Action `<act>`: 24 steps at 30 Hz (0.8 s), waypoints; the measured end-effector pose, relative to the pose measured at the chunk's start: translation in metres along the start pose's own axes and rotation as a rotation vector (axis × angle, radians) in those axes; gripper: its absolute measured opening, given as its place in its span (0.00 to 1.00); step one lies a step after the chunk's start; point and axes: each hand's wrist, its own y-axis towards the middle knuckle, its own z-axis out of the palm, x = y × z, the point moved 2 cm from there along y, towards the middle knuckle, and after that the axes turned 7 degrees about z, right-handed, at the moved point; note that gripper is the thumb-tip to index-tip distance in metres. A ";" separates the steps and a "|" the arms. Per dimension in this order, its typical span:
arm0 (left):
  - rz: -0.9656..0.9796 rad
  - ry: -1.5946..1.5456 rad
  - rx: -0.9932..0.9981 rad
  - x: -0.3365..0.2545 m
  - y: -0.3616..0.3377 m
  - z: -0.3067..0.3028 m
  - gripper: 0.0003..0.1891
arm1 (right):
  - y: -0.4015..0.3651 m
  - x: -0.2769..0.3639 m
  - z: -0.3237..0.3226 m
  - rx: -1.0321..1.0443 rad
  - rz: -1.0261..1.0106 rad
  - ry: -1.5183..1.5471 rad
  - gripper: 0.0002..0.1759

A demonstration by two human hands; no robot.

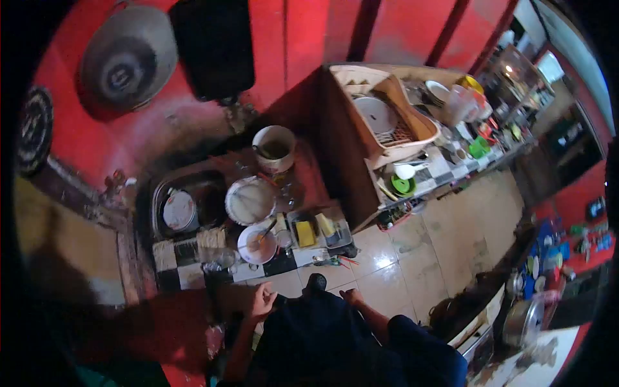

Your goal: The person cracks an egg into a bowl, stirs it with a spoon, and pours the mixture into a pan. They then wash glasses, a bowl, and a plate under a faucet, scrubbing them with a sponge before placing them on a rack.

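My left hand [262, 300] is low in the head view, before the front edge of the tiled counter, with its fingers loosely bent and apart and nothing visible in them. My right hand [351, 297] hangs over the floor beside my dark clothing; its fingers are dim and I cannot make out their pose. Nearest to the left hand stands a white bowl [265, 248] with a utensil and reddish contents. Beside it a tray [338, 224] holds a yellow block [305, 233] that looks like a sponge. A clear glass or plastic container [218, 258] lies at the counter's front.
A sink [212, 205] holds a lidded white container [179, 211]. Behind the bowl are a pale basin [250, 200] and a pot [274, 149]. A dish rack [409, 153] stands on the right counter among crowded dishes. A wok [129, 61] hangs on the red wall. Tiled floor [419, 271] lies to the right.
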 end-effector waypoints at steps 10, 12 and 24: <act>1.392 -1.116 0.889 -0.337 -0.012 -0.117 0.10 | -0.018 -0.022 0.000 -0.075 0.005 0.274 0.26; 1.337 -1.141 0.870 -0.334 -0.025 -0.118 0.10 | -0.029 -0.037 0.013 -0.054 0.076 0.353 0.25; 1.258 -1.187 0.879 -0.339 -0.025 -0.112 0.17 | -0.034 -0.061 0.016 -0.008 0.058 0.224 0.23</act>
